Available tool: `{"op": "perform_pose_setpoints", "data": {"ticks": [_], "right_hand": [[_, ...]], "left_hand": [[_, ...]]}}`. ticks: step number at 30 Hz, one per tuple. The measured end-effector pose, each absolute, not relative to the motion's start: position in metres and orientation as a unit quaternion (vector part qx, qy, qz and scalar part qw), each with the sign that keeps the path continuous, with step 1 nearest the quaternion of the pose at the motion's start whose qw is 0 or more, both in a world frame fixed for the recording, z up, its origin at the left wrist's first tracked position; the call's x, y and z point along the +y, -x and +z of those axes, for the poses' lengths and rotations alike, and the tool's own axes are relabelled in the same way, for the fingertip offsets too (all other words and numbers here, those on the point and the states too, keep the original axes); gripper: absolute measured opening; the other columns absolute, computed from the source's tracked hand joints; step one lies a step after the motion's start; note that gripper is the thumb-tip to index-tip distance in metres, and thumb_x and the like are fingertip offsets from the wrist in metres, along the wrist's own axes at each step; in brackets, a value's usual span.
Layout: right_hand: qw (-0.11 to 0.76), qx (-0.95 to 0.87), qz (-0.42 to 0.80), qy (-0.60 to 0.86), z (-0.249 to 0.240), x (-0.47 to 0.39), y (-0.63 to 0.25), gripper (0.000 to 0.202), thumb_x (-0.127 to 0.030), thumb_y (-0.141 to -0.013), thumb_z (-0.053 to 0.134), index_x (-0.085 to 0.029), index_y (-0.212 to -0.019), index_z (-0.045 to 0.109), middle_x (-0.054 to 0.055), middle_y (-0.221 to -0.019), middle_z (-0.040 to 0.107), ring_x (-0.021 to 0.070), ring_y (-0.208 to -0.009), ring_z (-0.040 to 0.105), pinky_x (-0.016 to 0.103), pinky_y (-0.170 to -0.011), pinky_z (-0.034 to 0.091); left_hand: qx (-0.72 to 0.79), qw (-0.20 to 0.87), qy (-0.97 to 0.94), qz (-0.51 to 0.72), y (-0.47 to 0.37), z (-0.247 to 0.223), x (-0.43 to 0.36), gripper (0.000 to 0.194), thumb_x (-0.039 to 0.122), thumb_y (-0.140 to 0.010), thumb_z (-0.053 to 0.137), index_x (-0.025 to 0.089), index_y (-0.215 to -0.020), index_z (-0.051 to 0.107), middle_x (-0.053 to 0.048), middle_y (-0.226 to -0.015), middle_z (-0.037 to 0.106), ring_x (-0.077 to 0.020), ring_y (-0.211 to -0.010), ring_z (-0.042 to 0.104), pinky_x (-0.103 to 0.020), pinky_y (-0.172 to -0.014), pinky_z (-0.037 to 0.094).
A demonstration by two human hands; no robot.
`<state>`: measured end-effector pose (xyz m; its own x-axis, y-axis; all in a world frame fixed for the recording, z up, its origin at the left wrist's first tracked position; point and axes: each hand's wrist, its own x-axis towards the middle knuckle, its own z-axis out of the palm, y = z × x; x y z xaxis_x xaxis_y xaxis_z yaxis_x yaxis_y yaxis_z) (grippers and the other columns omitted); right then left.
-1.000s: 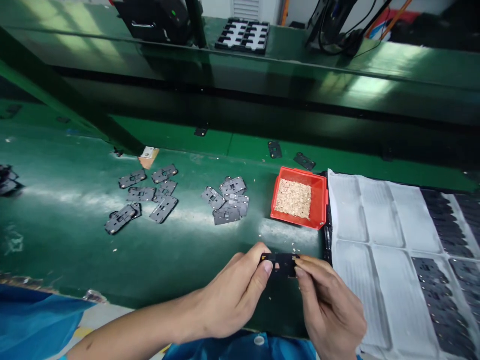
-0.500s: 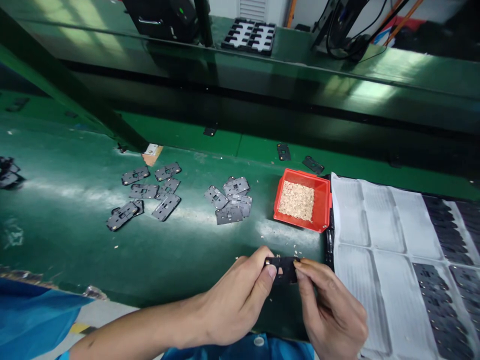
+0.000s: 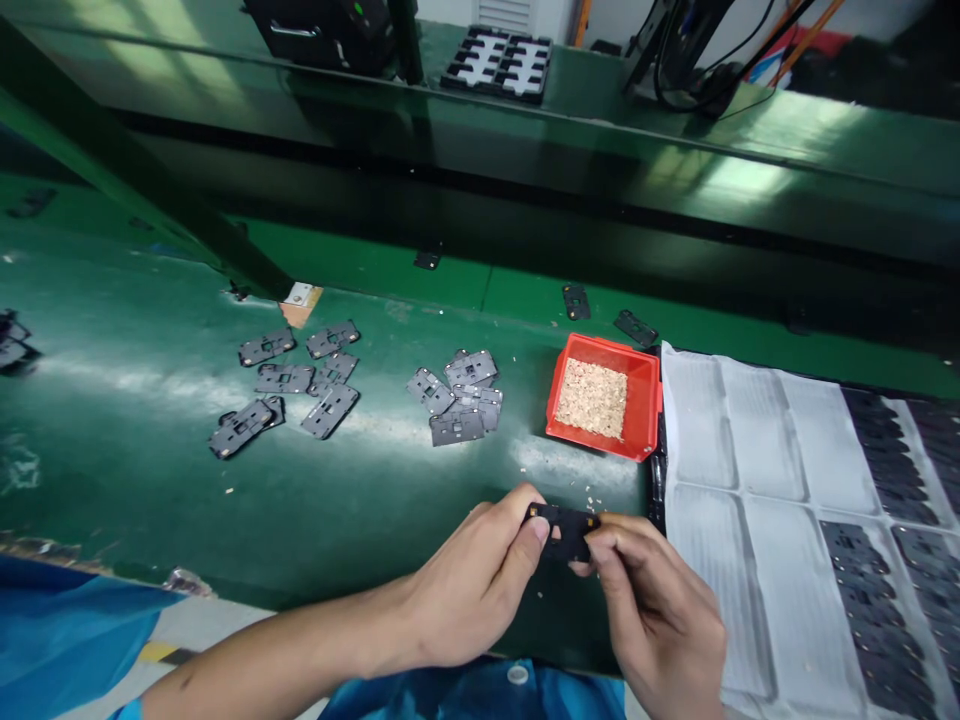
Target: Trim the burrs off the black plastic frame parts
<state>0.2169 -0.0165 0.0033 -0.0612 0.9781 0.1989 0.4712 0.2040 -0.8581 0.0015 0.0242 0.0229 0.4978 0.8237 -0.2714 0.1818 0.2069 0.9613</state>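
A flat black plastic plate (image 3: pixel 568 533) with a small cut-out and brass-coloured spots near its ends is held over the bench's front edge. Its left end is pinched between the thumb and fingers of my left hand (image 3: pixel 487 580). At the right end, my right hand (image 3: pixel 660 600) grips it with thumb and fingertips, the thumb close to a brass-coloured spot. Just beyond the hands stands a red bin (image 3: pixel 643 410) with many tiny tan pieces (image 3: pixel 592 398) inside. A few such pieces lie loose on the bench between bin and hands.
Similar black plates lie in a middle pile (image 3: pixel 459 425) and a left group (image 3: pixel 330 410). To the right is a tray with white liner (image 3: pixel 701 430) and rows of black plates (image 3: pixel 862 580). A green post (image 3: pixel 172 190) slants across the left. Several plates lie behind the bin.
My right fingers have shifted on the plate's right end, uncovering the brass-coloured spot there. The plate has tilted slightly and its face shows more. My left hand keeps its hold.
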Motion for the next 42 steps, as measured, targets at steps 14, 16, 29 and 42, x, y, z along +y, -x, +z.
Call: {"op": "perform_pose_setpoints", "data": {"ticks": [14, 16, 29, 42], "right_hand": [[0.413, -0.575, 0.400, 0.582, 0.005, -0.007, -0.208, 0.030, -0.034, -0.106, 0.067, -0.024, -0.133, 0.072, 0.005, -0.096, 0.084, 0.0164, -0.070, 0.081, 0.022, -0.071, 0.069], [0.412, -0.572, 0.431, 0.564, 0.002, -0.010, -0.203, 0.025, -0.032, -0.107, 0.067, -0.025, -0.130, 0.073, 0.003, -0.090, 0.082, 0.0161, -0.069, 0.081, 0.022, -0.069, 0.068], [0.397, -0.617, 0.368, 0.571, 0.002, -0.016, -0.196, 0.024, -0.023, -0.106, 0.065, -0.023, -0.128, 0.075, -0.002, -0.079, 0.079, 0.0140, -0.065, 0.076, 0.021, -0.075, 0.065], [0.404, -0.632, 0.352, 0.560, -0.001, -0.018, -0.199, 0.028, -0.021, -0.105, 0.066, -0.026, -0.131, 0.077, -0.003, -0.080, 0.079, 0.0140, -0.065, 0.076, 0.020, -0.072, 0.065]], "left_hand": [[0.418, 0.644, -0.564, 0.303, 0.002, 0.012, 0.025, 0.027, 0.031, -0.113, 0.033, 0.022, -0.091, 0.045, 0.006, -0.065, 0.040, -0.0112, -0.054, 0.034, -0.026, -0.055, 0.030], [0.423, 0.642, -0.557, 0.314, 0.002, 0.007, 0.024, 0.030, 0.033, -0.114, 0.033, 0.021, -0.091, 0.046, 0.006, -0.065, 0.041, -0.0104, -0.054, 0.035, -0.025, -0.055, 0.030], [0.397, 0.672, -0.492, 0.387, -0.004, -0.011, 0.017, 0.041, 0.052, -0.116, 0.035, 0.022, -0.088, 0.042, 0.010, -0.059, 0.035, -0.0066, -0.046, 0.029, -0.019, -0.046, 0.030], [0.372, 0.669, -0.498, 0.408, -0.002, -0.015, 0.012, 0.039, 0.048, -0.117, 0.035, 0.022, -0.088, 0.042, 0.011, -0.058, 0.036, -0.0060, -0.045, 0.028, -0.020, -0.048, 0.031]]}}
